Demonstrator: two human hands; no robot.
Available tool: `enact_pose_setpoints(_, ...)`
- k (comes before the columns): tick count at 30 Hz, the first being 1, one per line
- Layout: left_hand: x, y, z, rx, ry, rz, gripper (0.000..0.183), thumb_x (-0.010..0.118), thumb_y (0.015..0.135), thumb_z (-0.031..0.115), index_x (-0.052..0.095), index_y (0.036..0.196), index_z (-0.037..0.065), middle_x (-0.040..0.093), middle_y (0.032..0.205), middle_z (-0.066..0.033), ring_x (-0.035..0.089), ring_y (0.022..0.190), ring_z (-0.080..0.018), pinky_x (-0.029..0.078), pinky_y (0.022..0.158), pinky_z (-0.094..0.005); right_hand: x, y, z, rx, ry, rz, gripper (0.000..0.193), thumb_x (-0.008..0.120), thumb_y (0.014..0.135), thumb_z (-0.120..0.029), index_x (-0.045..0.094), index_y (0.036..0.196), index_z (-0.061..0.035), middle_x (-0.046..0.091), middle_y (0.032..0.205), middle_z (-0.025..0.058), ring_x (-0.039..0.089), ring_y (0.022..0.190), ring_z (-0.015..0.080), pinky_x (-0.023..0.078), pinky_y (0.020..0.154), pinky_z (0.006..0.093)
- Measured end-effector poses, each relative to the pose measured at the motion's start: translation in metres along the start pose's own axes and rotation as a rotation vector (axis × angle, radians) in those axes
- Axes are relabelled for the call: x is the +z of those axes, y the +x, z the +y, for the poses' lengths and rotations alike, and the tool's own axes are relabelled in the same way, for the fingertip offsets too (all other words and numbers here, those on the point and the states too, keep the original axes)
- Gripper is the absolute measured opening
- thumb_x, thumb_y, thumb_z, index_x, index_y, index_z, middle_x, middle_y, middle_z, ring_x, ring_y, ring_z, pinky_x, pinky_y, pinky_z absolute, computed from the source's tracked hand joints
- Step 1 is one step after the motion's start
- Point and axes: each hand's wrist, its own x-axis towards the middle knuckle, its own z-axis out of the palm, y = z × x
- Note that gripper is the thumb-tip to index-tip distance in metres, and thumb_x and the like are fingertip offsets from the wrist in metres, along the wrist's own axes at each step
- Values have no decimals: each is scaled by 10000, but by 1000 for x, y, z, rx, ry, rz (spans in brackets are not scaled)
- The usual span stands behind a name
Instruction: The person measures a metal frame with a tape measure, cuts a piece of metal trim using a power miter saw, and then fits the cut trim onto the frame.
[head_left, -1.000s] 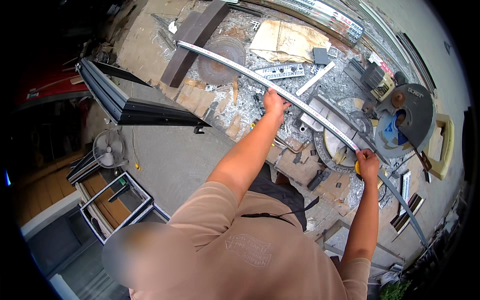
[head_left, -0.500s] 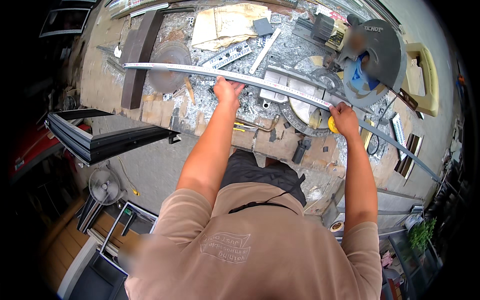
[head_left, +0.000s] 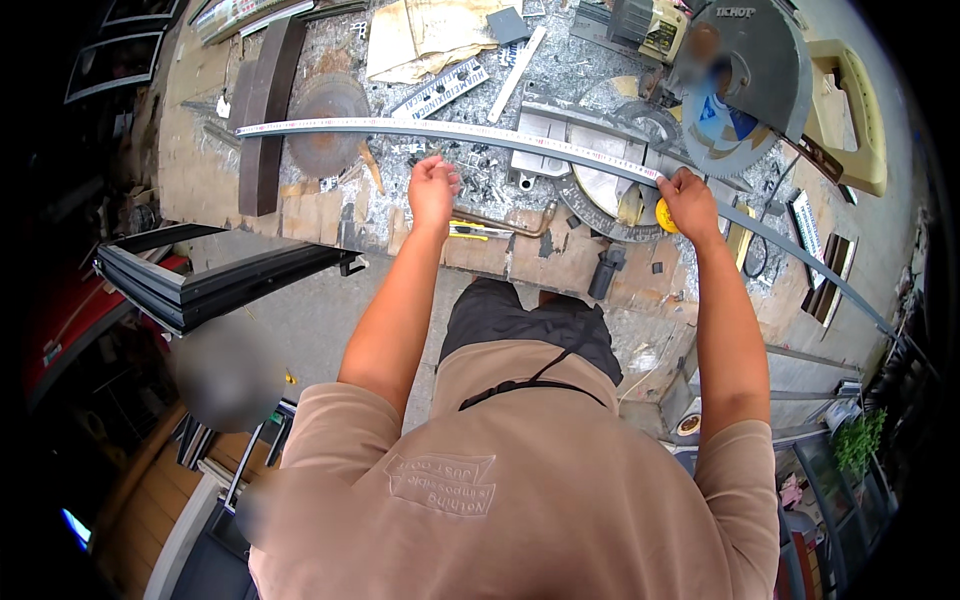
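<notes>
A long thin grey strip (head_left: 820, 270) crosses the bench from left to far right, with the white blade (head_left: 400, 127) of a tape measure laid out along it. My right hand (head_left: 690, 208) is closed on the strip and the blade's near end, by the saw base; the yellow tape measure case (head_left: 666, 214) shows beside its fingers. Below the strip, apart from it, is my left hand (head_left: 434, 195), its fingers curled together; what they hold, if anything, I cannot make out. The strip's left end rests across a dark brown bar (head_left: 268, 130).
A mitre saw (head_left: 745, 100) with toothed blade stands at right. Around the strip lie a loose round saw blade (head_left: 327, 105), brown paper (head_left: 425, 40), a white stick (head_left: 517, 75), a bent metal rod (head_left: 530, 228) and a yellow cutter (head_left: 475, 231). A black frame (head_left: 220, 275) juts out left.
My left hand has come off the strip and dropped toward me, its fingers now curled. The right hand keeps hold of the strip and tape. The whole view has shifted slightly.
</notes>
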Motion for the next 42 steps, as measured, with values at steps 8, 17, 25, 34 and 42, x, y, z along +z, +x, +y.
enact_pose_setpoints(8, -29, -79, -51, 741, 1088, -286, 275, 837, 808, 101, 735, 1063, 111, 685, 1124, -105, 650, 1052, -330, 528, 911, -455, -1, 0, 4, -1, -31, -13, 415, 698, 967, -447, 666, 921, -35, 731, 943, 239, 694, 936, 453, 529, 824, 533)
enact_pose_setpoints(17, -33, -61, -55, 793, 1229, -360, 309, 844, 817, 170, 678, 1067, 99, 639, 1077, -105, 603, 1099, -338, 474, 937, -485, -9, -2, -7, 59, -22, -53, 415, 686, 981, -442, 661, 908, -34, 731, 924, 225, 692, 932, 449, 523, 824, 527)
enact_pose_setpoints(25, -55, -59, -52, 681, 1150, -410, 328, 755, 923, 165, 603, 1195, 62, 623, 1176, -165, 600, 1131, -371, 479, 963, -491, -8, -1, -4, 15, -38, -54, 422, 667, 1007, -452, 655, 908, -42, 730, 903, 225, 694, 912, 458, 525, 804, 529)
enact_pose_setpoints(34, 16, -53, 0, 3, 126, -673, 341, 544, 1092, 185, 539, 1415, 80, 599, 1076, -51, 590, 981, -156, 494, 884, -331, -11, -1, -5, 8, -47, -79, 411, 650, 1029, -453, 643, 935, -53, 722, 877, 206, 695, 901, 446, 523, 802, 521)
enact_pose_setpoints(42, 50, -35, 27, -251, -50, -604, 390, 414, 1177, 420, 551, 1344, 96, 572, 952, -24, 542, 801, -112, 490, 745, -275, -16, -2, -11, 63, -56, -123, 424, 625, 1044, -481, 632, 977, -63, 731, 911, 183, 698, 940, 435, 521, 830, 500)
